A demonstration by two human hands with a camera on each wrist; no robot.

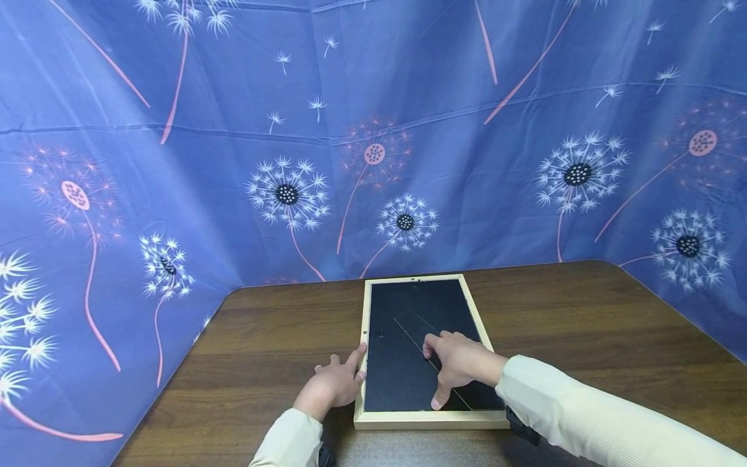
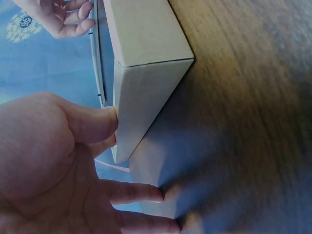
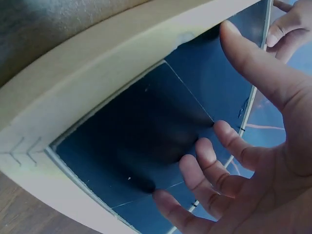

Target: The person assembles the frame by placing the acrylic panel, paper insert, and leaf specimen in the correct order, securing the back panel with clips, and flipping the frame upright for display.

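Observation:
A picture frame [image 1: 432, 421] in pale wood lies back side up on the table, its black backing board [image 1: 388, 376] showing. Thin lines outline a stand flap [image 1: 415, 328] lying flat, slanted across that board. At the frame's left side is my left hand [image 1: 335, 386]; its thumb touches the wooden edge while other fingers [image 2: 134, 191] reach straight to the tabletop. My right hand [image 1: 463, 363] spreads over the lower right of the board. In the right wrist view its fingertips are at the flap [image 3: 122, 131], with the thumb by the frame's inner edge.
Brown wood-grain table [image 1: 280, 324] extends on both sides of the frame. A blue cloth [image 1: 467, 155] printed with dandelions hangs behind and along the sides. Small dark fasteners [image 1: 415, 279] sit on the frame's far bar.

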